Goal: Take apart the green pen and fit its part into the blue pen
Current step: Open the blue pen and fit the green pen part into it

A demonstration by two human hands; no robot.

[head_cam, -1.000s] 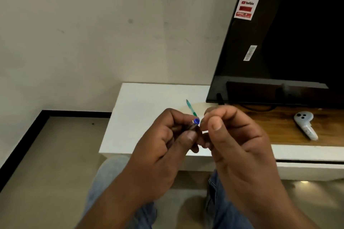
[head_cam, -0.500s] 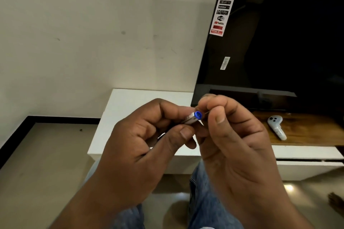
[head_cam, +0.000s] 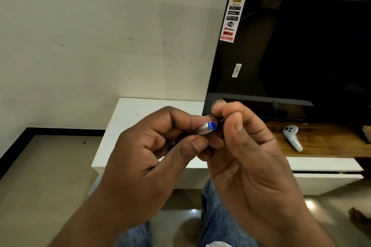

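My left hand [head_cam: 160, 154] grips the blue pen [head_cam: 206, 128] between thumb and curled fingers. Only the pen's silver end with a blue ring at its open mouth shows; the rest is hidden in my fist. My right hand [head_cam: 249, 158] is right beside it, fingertips touching the left hand's. Thumb and forefinger pinch a thin dark refill [head_cam: 222, 120] that points into the blue mouth. Most of the refill is covered by my fingers, and I cannot tell how far it is inside. No green pen body is in view.
A white low cabinet [head_cam: 140, 118] stands in front of my knees. On it is a wooden top [head_cam: 325, 142] carrying a black TV [head_cam: 291, 46] and a white controller [head_cam: 292, 136]. A wall is at the left, tiled floor lies below, and a bare foot [head_cam: 359, 220] shows at the lower right.
The green tip that stuck up above my fingers a second ago is out of sight. The pen's blue mouth and silver end show more. Both hands sit larger and closer in view.
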